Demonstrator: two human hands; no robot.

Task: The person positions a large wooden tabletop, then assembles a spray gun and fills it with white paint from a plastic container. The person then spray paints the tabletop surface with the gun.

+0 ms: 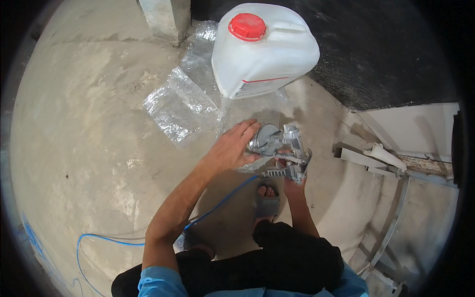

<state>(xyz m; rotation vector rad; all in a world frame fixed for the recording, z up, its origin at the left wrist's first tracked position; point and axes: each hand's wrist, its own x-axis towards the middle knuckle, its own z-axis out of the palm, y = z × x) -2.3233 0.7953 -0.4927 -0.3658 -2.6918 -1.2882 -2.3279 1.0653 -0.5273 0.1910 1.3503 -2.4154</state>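
Note:
A silver spray gun (294,153) with a metal cup (266,138) is held in front of me, above the floor. My left hand (236,143) curls round the side of the cup. My right hand (293,185) grips the gun from behind; the gun hides most of its fingers. A thin blue hose (222,202) leads from the gun's handle end down past my left forearm and across the floor to the lower left. What the cup contains cannot be seen.
A large white canister (277,54) with a red cap (247,26) stands ahead of me. Clear plastic sheeting (180,106) lies on the concrete floor (89,148) around it. A grey post (166,20) rises at the back. Metal frame pieces (396,213) are at the right, near a dark wall.

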